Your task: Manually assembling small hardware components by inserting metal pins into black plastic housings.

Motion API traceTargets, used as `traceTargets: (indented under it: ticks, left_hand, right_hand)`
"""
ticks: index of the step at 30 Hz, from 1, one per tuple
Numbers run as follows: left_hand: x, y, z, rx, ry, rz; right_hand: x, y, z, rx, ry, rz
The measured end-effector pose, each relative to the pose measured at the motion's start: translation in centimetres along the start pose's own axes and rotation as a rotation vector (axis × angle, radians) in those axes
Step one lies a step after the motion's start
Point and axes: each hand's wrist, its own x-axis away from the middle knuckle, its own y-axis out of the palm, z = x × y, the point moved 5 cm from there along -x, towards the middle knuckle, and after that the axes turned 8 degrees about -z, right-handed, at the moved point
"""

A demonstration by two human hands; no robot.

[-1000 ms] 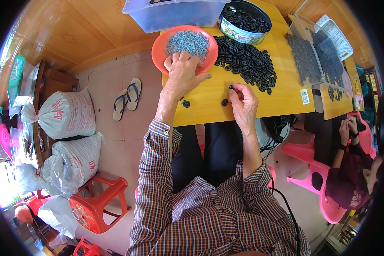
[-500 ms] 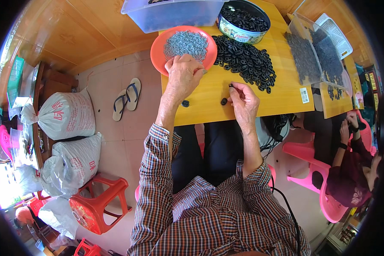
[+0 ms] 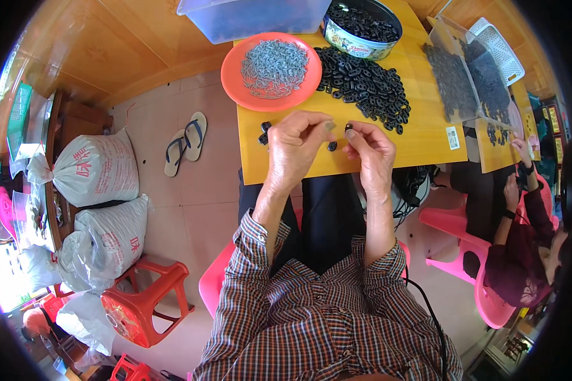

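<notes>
My left hand (image 3: 293,145) is over the table's near edge, thumb and forefinger pinched together; whatever is between them is too small to make out. Facing it, my right hand (image 3: 374,157) grips a small black oval plastic piece (image 3: 349,127) between thumb and fingertips. Another black piece (image 3: 332,146) lies on the table beside my right fingers. A few more black pieces (image 3: 264,133) are left of my left hand, partly hidden by it. Beyond it stands an orange plate (image 3: 235,89) heaped with small grey metal pins (image 3: 274,63). A pile of black oval pieces (image 3: 368,89) spreads to its right.
A round tin (image 3: 356,47) of black pieces and a translucent plastic tub (image 3: 254,22) stand at the back of the yellow table (image 3: 324,168). Clear bins (image 3: 454,82) sit at the right. A co-worker (image 3: 521,254) is seated on the right. Sacks (image 3: 98,168) and a red stool (image 3: 149,298) stand left.
My left hand has come back from the plate of pins toward my right hand. More black pieces now show by my left hand. My right hand still holds its black piece.
</notes>
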Motion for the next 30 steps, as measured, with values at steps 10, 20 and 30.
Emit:
traceTargets:
  ticks: [10,20,30]
  left_hand:
    - [2.0,2.0,-4.4,0.591,-0.253,-0.011]
    - [2.1,1.9,-4.7,0.626,-0.208,-0.051]
    - [2.1,1.9,-4.9,0.709,-0.184,-0.017]
  right_hand:
    - [1.3,0.4,-0.9,-0.134,0.019,-0.059]
    - [1.6,1.2,-0.8,-0.051,-0.029,-0.094]
    - [1.7,1.7,-0.8,-0.001,-0.026,-0.081]
